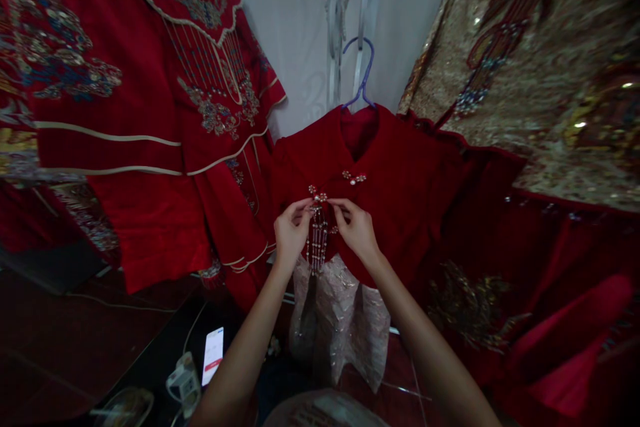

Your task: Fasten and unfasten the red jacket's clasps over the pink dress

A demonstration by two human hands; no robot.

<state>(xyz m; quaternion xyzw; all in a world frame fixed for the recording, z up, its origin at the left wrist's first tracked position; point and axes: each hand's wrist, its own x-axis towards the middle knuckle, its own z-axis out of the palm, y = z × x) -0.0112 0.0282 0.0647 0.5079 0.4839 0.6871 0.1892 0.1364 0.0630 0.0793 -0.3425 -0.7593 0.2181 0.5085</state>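
Observation:
A short-sleeved red top hangs on a purple hanger, with a pale shiny skirt below its hem. A jeweled clasp sits near the neckline. Lower on the left front is a second jeweled clasp, with a beaded tassel dangling under it. My left hand pinches at the left side of this lower clasp. On its right side, my right hand pinches too, thumb and fingertips close together. What exactly lies between the fingertips is too small to be sure of.
To the left hangs an embroidered red garment with cream piping. A gold sequined garment and dark red fabric fill the right side. Below, a lit phone lies beside a white power strip with cables.

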